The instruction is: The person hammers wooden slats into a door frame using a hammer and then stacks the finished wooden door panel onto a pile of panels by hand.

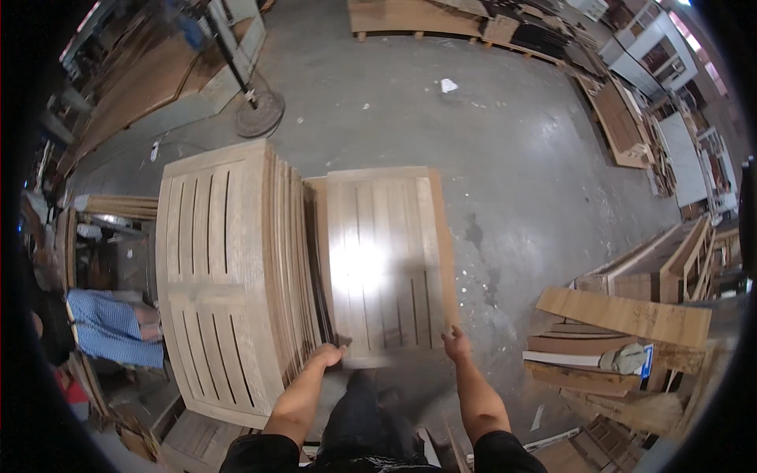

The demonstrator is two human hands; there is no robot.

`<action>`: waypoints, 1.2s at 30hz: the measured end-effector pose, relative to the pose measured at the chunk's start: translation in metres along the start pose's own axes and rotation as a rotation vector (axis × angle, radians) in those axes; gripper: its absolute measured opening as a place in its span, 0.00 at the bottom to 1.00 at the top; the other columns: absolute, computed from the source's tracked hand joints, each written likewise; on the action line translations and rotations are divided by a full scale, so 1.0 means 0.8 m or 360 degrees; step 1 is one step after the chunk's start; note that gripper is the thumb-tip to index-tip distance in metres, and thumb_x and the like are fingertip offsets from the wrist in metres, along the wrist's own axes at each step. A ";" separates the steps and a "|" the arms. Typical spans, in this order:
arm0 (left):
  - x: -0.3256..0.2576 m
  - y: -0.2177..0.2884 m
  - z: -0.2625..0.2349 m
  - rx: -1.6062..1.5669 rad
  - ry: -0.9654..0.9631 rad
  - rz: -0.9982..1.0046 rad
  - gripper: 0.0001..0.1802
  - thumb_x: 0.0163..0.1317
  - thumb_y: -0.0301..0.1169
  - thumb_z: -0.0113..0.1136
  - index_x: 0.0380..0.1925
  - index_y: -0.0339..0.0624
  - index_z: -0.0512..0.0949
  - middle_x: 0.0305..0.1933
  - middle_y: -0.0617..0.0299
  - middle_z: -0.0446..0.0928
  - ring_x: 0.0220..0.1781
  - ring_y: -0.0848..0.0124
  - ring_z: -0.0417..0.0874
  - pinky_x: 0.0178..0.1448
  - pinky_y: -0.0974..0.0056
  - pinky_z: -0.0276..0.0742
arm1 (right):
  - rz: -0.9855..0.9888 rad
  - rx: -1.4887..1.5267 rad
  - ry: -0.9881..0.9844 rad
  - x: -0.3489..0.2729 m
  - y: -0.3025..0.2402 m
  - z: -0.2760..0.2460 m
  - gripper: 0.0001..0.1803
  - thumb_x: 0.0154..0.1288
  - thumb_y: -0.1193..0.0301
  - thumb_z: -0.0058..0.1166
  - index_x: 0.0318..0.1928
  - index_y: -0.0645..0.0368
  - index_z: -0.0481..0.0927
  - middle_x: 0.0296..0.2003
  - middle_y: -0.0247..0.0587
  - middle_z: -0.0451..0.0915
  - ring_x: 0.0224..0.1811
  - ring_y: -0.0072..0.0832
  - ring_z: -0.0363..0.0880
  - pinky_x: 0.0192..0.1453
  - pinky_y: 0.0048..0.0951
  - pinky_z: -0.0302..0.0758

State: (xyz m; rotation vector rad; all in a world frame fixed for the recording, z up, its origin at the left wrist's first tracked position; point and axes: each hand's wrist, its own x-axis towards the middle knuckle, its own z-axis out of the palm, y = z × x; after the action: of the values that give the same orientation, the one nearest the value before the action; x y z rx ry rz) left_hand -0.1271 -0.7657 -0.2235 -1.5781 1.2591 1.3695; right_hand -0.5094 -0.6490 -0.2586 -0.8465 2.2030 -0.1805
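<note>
Where one slatted wooden panel (386,268) extends forward, left grip (326,355) clamped on its near-left corner; right grip (457,345) clamped on its near-right corner.

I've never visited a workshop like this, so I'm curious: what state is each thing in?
Left hand: closed at the slatted panel's near left corner.
Right hand: closed at its near right corner.
Slatted panel: face up, glare on it, near end blurred.
Panel stack: piled in layers.
Round stand base: flat on the floor.
Grey cloth: crumpled.
White scrap: lying loose.
</note>
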 end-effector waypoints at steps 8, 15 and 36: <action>0.000 0.000 0.092 0.0130 0.0041 0.0699 0.32 0.66 0.56 0.53 0.60 0.44 0.77 0.60 0.50 0.79 0.63 0.54 0.78 0.67 0.58 0.71 | 0.0089 0.1011 0.0088 -0.210 0.138 0.111 0.25 0.70 0.60 0.58 0.60 0.63 0.77 0.42 0.41 0.84 0.43 0.25 0.82 0.49 0.28 0.78; -0.020 0.031 0.154 0.0902 -0.0168 0.1118 0.28 0.64 0.52 0.57 0.54 0.43 0.81 0.54 0.48 0.82 0.59 0.54 0.81 0.64 0.57 0.74 | 0.0511 0.1323 0.0477 -0.494 0.098 0.168 0.26 0.69 0.57 0.58 0.60 0.61 0.78 0.46 0.42 0.85 0.45 0.28 0.83 0.53 0.30 0.78; -0.383 -0.138 0.609 0.2341 -0.2492 0.2151 0.11 0.70 0.32 0.57 0.44 0.35 0.82 0.27 0.60 0.81 0.28 0.75 0.82 0.35 0.68 0.77 | 0.2284 0.2144 0.2578 -0.870 -0.092 0.402 0.21 0.67 0.59 0.58 0.56 0.55 0.80 0.43 0.48 0.85 0.44 0.39 0.86 0.50 0.36 0.79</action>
State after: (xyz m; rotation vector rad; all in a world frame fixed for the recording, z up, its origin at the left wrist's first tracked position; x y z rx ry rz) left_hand -0.1637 -0.2118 -0.0368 1.3974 1.3367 1.0384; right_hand 0.0980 -0.2301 -0.0369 2.1892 2.2705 -1.6531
